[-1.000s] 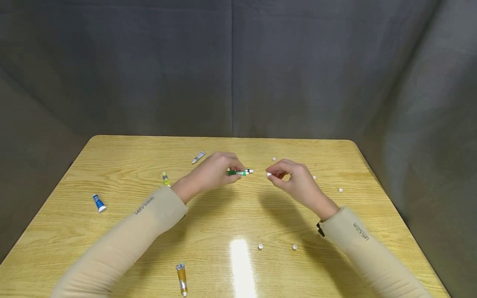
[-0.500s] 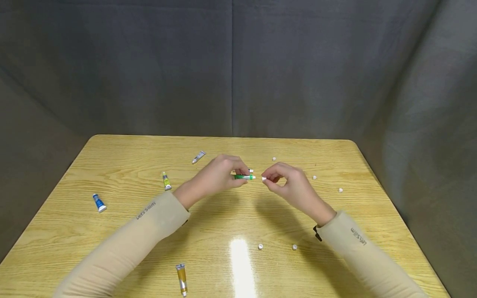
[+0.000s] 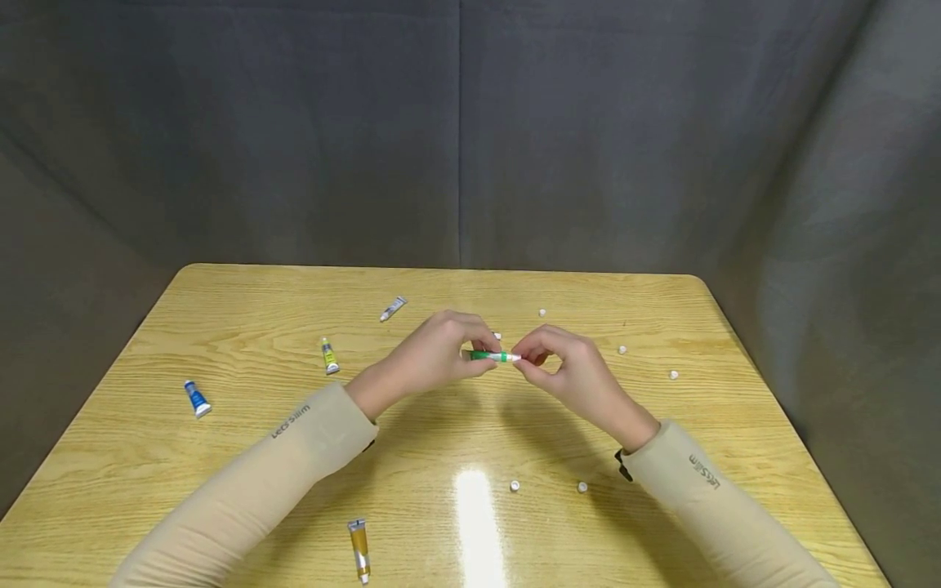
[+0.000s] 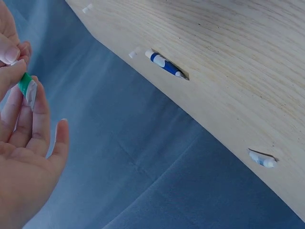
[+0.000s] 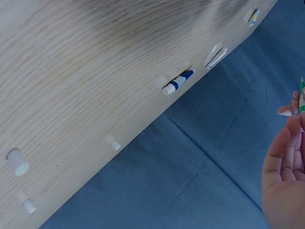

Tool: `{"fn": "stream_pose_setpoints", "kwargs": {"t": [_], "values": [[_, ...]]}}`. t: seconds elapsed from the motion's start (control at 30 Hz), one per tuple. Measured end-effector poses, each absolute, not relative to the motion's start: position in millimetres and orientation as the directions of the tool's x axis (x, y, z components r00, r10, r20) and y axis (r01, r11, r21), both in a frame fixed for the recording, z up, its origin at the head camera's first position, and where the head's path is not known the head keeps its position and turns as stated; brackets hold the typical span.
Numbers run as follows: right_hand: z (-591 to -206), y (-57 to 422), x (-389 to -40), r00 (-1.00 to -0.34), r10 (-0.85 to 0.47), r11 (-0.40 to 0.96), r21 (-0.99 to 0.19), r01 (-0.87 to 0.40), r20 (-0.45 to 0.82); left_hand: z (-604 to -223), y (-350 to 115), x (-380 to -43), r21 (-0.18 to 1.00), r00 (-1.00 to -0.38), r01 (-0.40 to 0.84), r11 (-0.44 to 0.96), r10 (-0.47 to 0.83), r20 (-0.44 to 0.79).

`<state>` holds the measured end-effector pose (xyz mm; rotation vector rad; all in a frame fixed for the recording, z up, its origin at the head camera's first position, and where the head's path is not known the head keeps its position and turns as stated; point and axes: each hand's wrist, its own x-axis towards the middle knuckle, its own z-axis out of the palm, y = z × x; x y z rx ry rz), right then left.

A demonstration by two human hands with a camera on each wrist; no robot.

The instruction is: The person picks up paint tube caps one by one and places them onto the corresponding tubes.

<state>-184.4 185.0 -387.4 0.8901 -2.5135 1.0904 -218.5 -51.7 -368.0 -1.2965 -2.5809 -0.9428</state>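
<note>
Over the middle of the table, my left hand (image 3: pixel 444 347) pinches a small green paint tube (image 3: pixel 483 355) by its body, lying sideways with its neck to the right. The thumb and fingertips of my right hand (image 3: pixel 573 367) pinch a small white cap (image 3: pixel 516 358) at the neck. Whether the cap is threaded on cannot be told. In the left wrist view, the tube's flat crimped end (image 4: pixel 31 93) sticks out between the left fingers. Just behind the hands lies a dark blue paint tube (image 5: pixel 180 82) with a white cap end, mostly hidden in the head view.
Left of the hands lie a blue tube (image 3: pixel 197 399), a yellow tube (image 3: pixel 329 356) and a silvery tube (image 3: pixel 393 309). A gold tube (image 3: pixel 359 551) lies near the front. Loose white caps dot the right side, such as one cap (image 3: pixel 515 486) in front and another (image 3: pixel 673 375) farther right.
The hands have come together: the green tube moved right and nearer, and the white cap moved left until it meets the neck. The things on the table have stayed put.
</note>
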Motion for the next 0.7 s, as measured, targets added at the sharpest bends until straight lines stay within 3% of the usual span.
{"fn": "stream_pose_setpoints", "kwargs": {"t": [0.7], "values": [[-389.7, 187.7, -182.5, -0.766, -0.450, 0.499, -0.582, -0.642, 0.459, -368.6, -49.3, -214.8, 0.493, -0.617, 0.764, 0.415, 0.695, 0.371]]}}
